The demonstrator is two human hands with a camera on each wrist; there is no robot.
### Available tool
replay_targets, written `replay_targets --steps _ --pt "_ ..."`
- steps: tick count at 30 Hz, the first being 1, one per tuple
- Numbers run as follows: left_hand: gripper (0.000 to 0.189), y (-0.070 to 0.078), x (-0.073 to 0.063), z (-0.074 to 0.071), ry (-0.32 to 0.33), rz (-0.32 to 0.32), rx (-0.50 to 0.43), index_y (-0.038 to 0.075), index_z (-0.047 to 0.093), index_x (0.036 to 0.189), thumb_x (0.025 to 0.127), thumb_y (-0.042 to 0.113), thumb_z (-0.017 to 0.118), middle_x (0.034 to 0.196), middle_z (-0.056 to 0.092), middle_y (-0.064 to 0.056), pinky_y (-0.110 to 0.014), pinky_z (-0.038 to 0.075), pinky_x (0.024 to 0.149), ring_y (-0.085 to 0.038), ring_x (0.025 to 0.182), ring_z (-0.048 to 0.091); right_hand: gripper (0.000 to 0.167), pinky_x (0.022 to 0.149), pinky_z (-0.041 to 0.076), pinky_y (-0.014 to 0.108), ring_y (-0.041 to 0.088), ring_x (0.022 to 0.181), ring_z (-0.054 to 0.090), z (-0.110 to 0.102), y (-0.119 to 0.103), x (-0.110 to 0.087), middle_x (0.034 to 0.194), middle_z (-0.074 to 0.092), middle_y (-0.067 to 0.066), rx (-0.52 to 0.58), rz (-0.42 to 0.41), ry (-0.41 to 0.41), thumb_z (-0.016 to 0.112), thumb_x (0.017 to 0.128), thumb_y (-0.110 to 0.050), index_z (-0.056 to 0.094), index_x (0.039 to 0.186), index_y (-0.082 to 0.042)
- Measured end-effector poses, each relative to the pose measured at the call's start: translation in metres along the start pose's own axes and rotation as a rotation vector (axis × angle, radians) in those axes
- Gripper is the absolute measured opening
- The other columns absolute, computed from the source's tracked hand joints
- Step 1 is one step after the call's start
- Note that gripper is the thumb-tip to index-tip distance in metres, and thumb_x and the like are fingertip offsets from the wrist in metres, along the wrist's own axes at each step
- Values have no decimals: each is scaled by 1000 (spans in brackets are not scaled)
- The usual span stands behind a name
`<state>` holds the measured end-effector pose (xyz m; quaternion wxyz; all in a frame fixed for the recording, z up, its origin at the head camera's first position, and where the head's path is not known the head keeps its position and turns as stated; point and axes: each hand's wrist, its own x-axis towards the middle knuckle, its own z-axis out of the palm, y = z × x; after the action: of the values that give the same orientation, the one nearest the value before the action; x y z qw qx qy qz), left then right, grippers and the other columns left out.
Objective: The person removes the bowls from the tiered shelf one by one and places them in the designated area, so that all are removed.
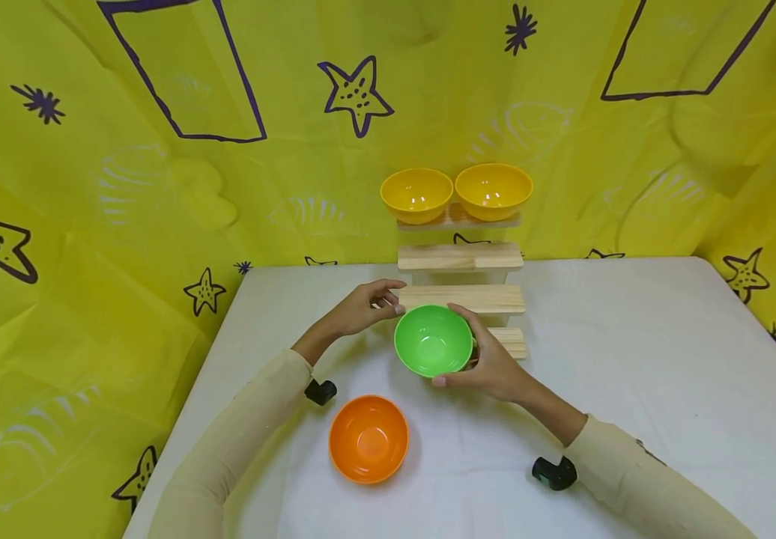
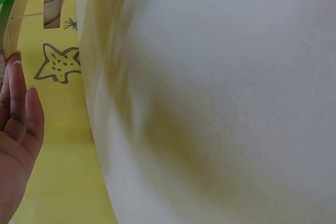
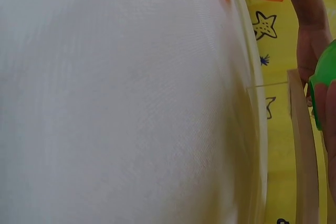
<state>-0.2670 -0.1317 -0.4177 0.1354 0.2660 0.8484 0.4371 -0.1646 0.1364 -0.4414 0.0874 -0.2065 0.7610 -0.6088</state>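
A green bowl (image 1: 433, 341) is held in front of a stepped wooden rack (image 1: 462, 299), its open side facing up. My right hand (image 1: 496, 367) grips it from the right, thumb at the near side and fingers around the far side. To the bowl's left, my left hand (image 1: 364, 305) reaches to the end of a rack plank with loosely bent fingers and holds nothing; whether it touches the plank I cannot tell. In the left wrist view the fingers (image 2: 18, 95) look nearly straight. An orange bowl (image 1: 368, 439) stands on the white table between my forearms.
Two yellow bowls, a left one (image 1: 417, 196) and a right one (image 1: 493, 192), sit side by side on the rack's top step. Behind the white table (image 1: 631, 359) hangs a yellow cloth (image 1: 280, 97) with drawn starfish. Black wrist cameras hang below both sleeves.
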Motion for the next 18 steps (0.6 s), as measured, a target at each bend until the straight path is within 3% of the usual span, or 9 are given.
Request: replay_targets --steps 18 --pt "53 -3 2 1 -1 3 -29 7 51 145 97 21 68 113 68 -13 -32 52 87 -21 96 64 108 86 56 33 42 120 55 -11 -1 -8 149 38 21 -5 -16 -10 91 71 -11 26 156 -18"
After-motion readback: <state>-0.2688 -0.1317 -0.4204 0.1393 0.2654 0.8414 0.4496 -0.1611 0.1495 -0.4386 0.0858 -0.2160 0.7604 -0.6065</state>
